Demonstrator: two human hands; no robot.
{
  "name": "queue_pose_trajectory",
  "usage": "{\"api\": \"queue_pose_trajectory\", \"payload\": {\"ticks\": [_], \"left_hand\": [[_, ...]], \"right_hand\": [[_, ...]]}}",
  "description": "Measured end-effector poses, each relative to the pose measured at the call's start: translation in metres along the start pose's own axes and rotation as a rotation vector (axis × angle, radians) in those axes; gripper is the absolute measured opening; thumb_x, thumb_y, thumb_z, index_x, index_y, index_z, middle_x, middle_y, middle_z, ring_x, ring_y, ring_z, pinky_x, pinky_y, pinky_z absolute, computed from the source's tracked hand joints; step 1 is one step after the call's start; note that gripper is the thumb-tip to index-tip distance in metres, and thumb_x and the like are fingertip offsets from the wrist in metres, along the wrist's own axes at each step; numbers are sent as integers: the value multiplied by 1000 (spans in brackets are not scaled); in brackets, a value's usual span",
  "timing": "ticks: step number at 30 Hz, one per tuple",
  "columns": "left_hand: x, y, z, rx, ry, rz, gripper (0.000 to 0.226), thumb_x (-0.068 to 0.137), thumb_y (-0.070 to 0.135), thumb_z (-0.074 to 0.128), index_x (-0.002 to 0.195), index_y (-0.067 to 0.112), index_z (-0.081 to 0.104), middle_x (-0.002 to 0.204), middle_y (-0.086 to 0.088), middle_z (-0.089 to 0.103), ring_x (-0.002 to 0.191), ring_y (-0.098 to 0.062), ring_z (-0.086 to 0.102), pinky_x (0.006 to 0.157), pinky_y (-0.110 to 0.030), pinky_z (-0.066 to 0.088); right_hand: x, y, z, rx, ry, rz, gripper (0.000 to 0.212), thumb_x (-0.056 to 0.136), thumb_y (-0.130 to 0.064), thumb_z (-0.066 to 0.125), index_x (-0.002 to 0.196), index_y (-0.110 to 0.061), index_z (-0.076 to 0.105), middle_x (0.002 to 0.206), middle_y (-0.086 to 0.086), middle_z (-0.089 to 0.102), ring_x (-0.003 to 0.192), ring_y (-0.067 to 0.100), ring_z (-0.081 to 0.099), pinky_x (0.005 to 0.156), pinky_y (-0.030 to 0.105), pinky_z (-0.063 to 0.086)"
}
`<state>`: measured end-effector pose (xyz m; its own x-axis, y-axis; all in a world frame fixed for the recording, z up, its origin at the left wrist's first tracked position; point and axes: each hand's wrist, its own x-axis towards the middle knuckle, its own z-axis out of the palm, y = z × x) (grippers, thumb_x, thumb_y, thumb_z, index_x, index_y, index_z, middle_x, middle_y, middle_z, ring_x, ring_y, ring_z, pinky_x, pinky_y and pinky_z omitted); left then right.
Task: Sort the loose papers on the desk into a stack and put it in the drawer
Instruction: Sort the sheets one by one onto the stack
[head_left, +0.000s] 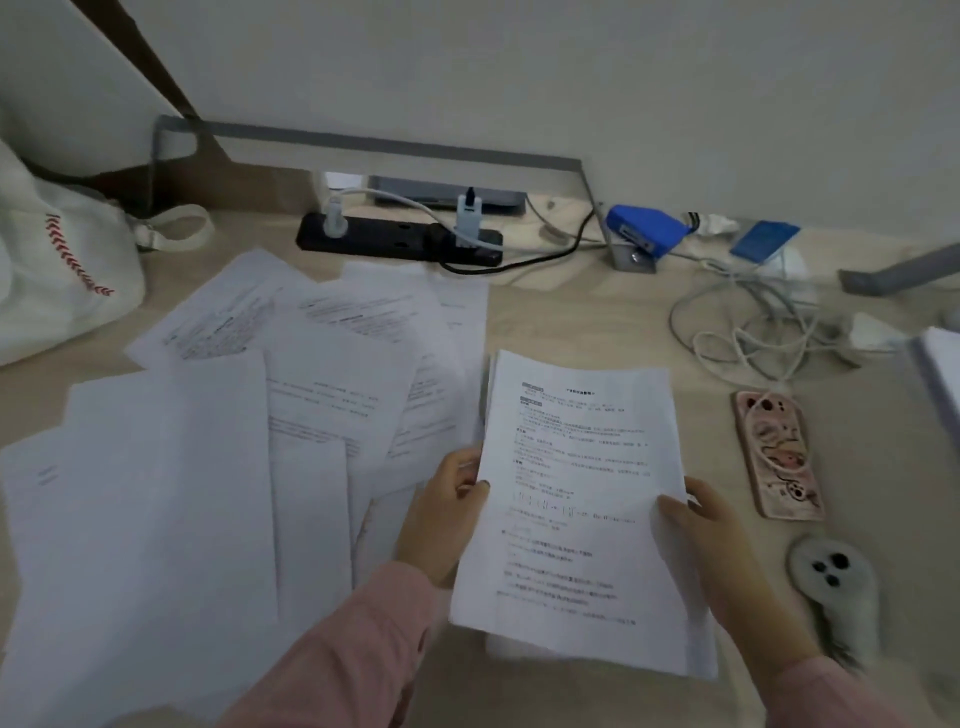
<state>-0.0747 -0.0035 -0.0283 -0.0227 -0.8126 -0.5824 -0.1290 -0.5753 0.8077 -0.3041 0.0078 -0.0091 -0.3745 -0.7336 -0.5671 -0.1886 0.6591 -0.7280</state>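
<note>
Now gripping a printed stack of papers (576, 499) by both side edges near the desk's (597, 322) front edge: left hand (447, 514) and right hand (711, 551), fingers closed on it. Loose sheets (234, 415) fanned over the desk's left half, just beside the stack; phone (779, 454) toward the right edge.

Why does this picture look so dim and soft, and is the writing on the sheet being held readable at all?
Head view: the light is flat and dim, with weak shadows and no glare. The printed lines on the held sheets show but are too blurred to read. The loose papers at left are softer still. The wide lens bends the grey bar along the wall and stretches the pink sleeve near the bottom edge.
</note>
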Motion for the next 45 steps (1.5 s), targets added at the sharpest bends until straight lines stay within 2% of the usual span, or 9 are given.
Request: {"api": "queue_pose_trajectory", "payload": {"ticks": [5,13,20,24,29,33,38,42,45], "left_hand": [[0,-9,26,49,-11,-7,28,92,9,45,112,27,51,113,8,60,101,-5,56,83,-19,46],[8,-24,34,176,16,-39,36,93,12,45,129,18,45,134,4,42,113,-7,45,103,-28,39],[-5,-22,11,129,44,-24,29,94,13,44,120,24,50,122,12,51,112,-4,46,91,-18,32],[-18,-32,-32,117,180,18,25,93,15,48,109,32,52,120,11,54,113,-9,50,92,-21,35],[-52,-66,-105,368,458,78,28,90,28,52,118,28,50,122,15,42,124,-14,42,95,-21,34],[-83,-102,-150,658,521,-86,69,85,53,50,143,25,24,154,7,12,144,-13,10,115,-29,21],[-95,-129,-171,792,391,-213,130,43,96,19,147,23,-13,153,4,-24,145,-17,-17,118,-32,1],[-86,-139,-175,876,388,-178,101,76,72,42,148,18,-4,157,-9,-13,146,-26,-10,120,-37,5],[-83,-135,-177,947,365,-173,91,83,59,47,148,12,7,157,-18,-1,145,-35,0,119,-44,16]], "right_hand": [[24,23,-13,-120,28,-42,23,93,-11,45,113,-14,55,95,10,63,90,33,61,85,49,50],[48,49,-6,-327,2,-88,56,82,-6,52,134,-25,45,97,17,57,68,21,46,57,25,38],[27,28,5,-478,197,-209,56,79,2,61,133,-2,44,124,29,43,111,40,45,98,44,39],[14,-3,49,-430,40,-307,45,84,2,58,128,-5,49,127,20,42,109,32,49,98,39,42],[-14,-29,135,-306,-351,-235,32,90,-5,52,121,-13,53,121,10,51,90,14,52,67,17,41],[-47,-34,197,-289,-539,-155,33,91,-11,53,123,-15,51,117,6,53,86,11,52,68,20,41],[-71,-29,241,-244,-572,2,51,90,-11,53,138,-8,36,121,9,49,87,15,50,78,26,42],[-71,-26,254,-287,-523,-4,45,86,3,47,127,19,35,80,8,44,68,19,41,64,34,43],[-72,-24,262,-295,-486,-16,39,85,3,48,122,16,46,84,9,47,70,19,44,67,32,44]]}}
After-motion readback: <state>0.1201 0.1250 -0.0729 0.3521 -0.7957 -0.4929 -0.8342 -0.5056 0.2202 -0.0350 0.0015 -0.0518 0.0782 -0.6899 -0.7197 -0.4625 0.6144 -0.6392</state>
